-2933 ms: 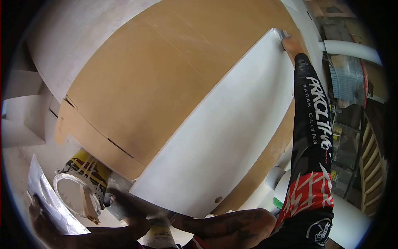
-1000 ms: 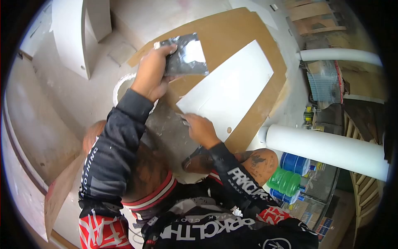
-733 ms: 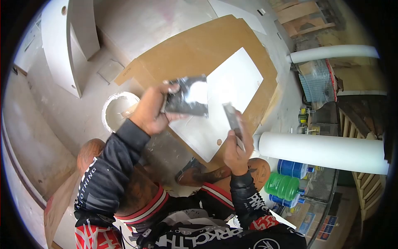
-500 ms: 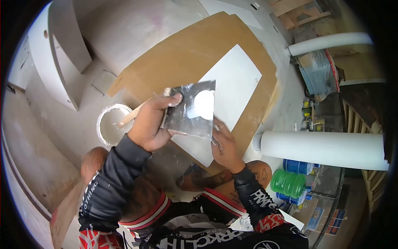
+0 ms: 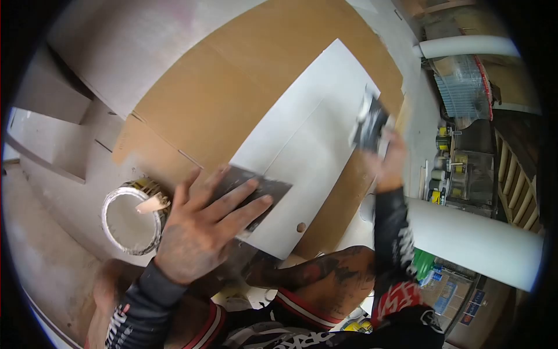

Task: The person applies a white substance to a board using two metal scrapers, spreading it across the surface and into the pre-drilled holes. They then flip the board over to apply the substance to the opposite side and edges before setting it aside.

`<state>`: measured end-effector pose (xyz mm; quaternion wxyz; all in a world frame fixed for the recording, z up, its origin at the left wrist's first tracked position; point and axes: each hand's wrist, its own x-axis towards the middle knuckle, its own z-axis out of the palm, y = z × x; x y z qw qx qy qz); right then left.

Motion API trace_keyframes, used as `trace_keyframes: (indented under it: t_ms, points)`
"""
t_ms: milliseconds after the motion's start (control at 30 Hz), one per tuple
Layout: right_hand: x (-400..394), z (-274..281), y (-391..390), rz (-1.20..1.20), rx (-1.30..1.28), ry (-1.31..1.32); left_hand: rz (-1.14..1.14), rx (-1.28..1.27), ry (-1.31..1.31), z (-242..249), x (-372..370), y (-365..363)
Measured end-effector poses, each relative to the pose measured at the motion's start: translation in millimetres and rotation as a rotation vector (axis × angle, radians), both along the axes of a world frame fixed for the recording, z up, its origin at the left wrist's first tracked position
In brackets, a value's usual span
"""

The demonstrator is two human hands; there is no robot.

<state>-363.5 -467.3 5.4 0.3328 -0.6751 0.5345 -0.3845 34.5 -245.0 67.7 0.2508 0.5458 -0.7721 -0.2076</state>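
Note:
My left hand (image 5: 203,227), back upward, lies over a dark flat scraper plate (image 5: 273,189) and holds it, fingers spread across its top; the thumb is hidden. The plate is over the near left part of a white board (image 5: 314,139), which has a thin line across it and a round hole near its close end. My right hand (image 5: 388,157), blurred by motion, grips a dark putty knife (image 5: 370,128) with white paste along its blade. The knife is at the board's far right edge; whether it touches cannot be made out.
Brown cardboard (image 5: 197,87) lies beneath the board. A paste-smeared bucket (image 5: 110,227) with a wooden stick (image 5: 153,203) stands left of my left hand. White columns (image 5: 465,232) rise at right, near cans (image 5: 439,180) and a green water jug (image 5: 424,263).
My hands have moved apart. The right has swung up and right with the putty knife, over the board's far edge. The left has lowered and turned back-up with the scraper plate. The view has shifted.

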Motion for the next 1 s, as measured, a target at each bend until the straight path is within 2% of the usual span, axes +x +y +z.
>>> trace_keyframes:
  t_ms: [33, 67, 100, 167, 233, 267, 333, 467, 533, 633, 667, 700, 767, 800, 833, 900, 1000]
  points:
    - [-10.5, -5.8, -55.8, -0.073, 0.020, -0.020, -0.007, 0.016, 0.003, 1.2, 3.1, 0.2]
    - [-42.7, -13.3, -113.4, 0.090, 0.018, 0.173, 0.006, 0.064, 0.027, 0.9, 5.6, -0.4]
    - [4.3, 17.1, -129.4, -0.073, 0.379, -0.286, 0.025, 0.110, 0.051, -0.1, 7.7, -0.8]
    - [27.5, 31.8, -171.2, -0.238, 0.315, 0.285, 0.048, 0.166, 0.115, -0.1, 7.8, -0.6]
    - [-26.7, -23.2, -274.3, 0.038, 0.041, 0.611, 0.081, 0.222, 0.182, -4.4, 9.0, 1.2]
    - [-19.8, -31.4, -287.6, 0.046, 0.050, 0.613, 0.067, 0.257, 0.217, -7.7, 10.6, 1.6]
    - [-4.3, -43.7, -311.4, 0.131, -0.139, 0.957, 0.073, 0.286, 0.248, -11.2, 4.1, 2.5]
    - [-5.5, -91.7, -350.6, 0.164, -0.255, 0.924, 0.054, 0.341, 0.214, -16.6, 4.4, 1.2]
    - [8.9, -102.9, -330.3, 0.187, -0.532, 1.377, 0.057, 0.346, 0.218, -22.1, 3.3, -1.9]
    - [20.9, -100.4, -302.6, 0.173, -0.390, 1.295, 0.053, 0.359, 0.243, -23.9, 4.5, -2.4]
    - [21.8, -81.2, -296.0, 0.185, -0.217, 1.188, 0.060, 0.356, 0.252, -25.9, 5.7, -3.5]
    - [15.1, -78.9, -305.2, 0.184, -0.220, 1.187, 0.061, 0.353, 0.251, -27.5, 6.0, -3.9]
    - [-12.8, -74.2, -330.6, 0.138, -0.422, 1.012, 0.077, 0.350, 0.230, -28.3, 5.9, -3.9]
    - [-9.3, -63.4, -330.7, 0.074, -0.295, 1.069, 0.075, 0.351, 0.233, -28.9, 5.5, -4.4]
    - [-13.3, -63.9, -338.0, 0.073, -0.297, 1.071, 0.074, 0.354, 0.227, -29.1, 5.5, -4.8]
    - [-8.8, -65.7, -354.3, -0.019, 0.061, 1.175, 0.078, 0.356, 0.217, -28.3, 5.3, -5.3]
    - [0.5, -80.0, -373.8, -0.069, 0.108, 1.239, 0.078, 0.377, 0.212, -26.8, 5.3, -5.3]
